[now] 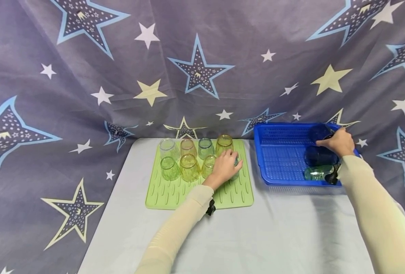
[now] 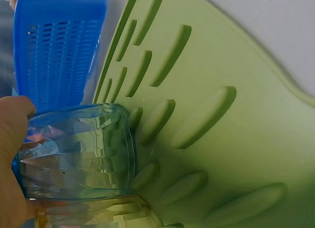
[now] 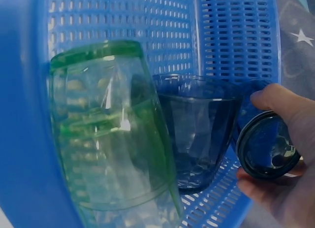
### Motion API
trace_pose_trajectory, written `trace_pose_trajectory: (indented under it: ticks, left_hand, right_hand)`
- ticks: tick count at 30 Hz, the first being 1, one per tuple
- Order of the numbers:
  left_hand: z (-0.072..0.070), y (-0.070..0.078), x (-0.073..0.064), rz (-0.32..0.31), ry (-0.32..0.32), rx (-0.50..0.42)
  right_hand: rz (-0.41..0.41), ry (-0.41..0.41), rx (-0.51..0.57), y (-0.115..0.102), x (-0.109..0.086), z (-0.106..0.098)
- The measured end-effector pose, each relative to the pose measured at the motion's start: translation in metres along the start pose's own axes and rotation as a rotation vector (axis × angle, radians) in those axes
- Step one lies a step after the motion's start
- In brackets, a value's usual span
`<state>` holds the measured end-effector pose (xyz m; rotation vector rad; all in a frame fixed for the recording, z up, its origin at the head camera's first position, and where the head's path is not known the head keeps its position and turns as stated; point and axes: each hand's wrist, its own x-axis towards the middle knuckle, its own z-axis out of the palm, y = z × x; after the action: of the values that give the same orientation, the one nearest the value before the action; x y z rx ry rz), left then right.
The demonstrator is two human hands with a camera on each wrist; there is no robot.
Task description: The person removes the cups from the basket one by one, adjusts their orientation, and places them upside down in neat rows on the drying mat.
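Observation:
My left hand (image 1: 224, 166) grips a light blue glass (image 2: 78, 154) by its upper end. That glass stands upside down on the green drying mat (image 1: 199, 198), at the right end of the front row. Beside it in the left wrist view is a yellow glass (image 2: 98, 215). Over at the blue basket (image 1: 262, 163), my right hand (image 1: 340, 142) holds a dark blue glass (image 3: 268, 146) at the basket's back right, thumb on one side and fingers on the other. A second dark blue glass (image 3: 197, 134) and a green glass (image 3: 113, 149) lie next to it in the basket.
Several upturned glasses stand in two rows on the mat, among them a green glass (image 1: 170, 169), a yellow glass (image 1: 190, 168) and a pinkish glass (image 1: 188, 147). The white table (image 1: 257, 236) extends in front. A star-patterned cloth (image 1: 202, 110) hangs close behind the mat and basket.

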<state>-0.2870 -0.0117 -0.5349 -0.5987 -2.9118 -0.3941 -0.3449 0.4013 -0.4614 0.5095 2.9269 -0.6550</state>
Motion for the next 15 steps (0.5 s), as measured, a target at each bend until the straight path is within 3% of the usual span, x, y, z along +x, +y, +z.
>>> trace_pose_trajectory:
  ticks: [8, 15]
  left_hand:
    - [0.0, 0.0, 0.004, -0.012, -0.024, 0.028]
    - [0.005, -0.001, 0.008, -0.014, -0.029, 0.037]
  right_hand:
    - [0.012, 0.001, 0.05, -0.008, -0.004, 0.0]
    - [-0.053, 0.092, 0.103, -0.018, -0.006, 0.002]
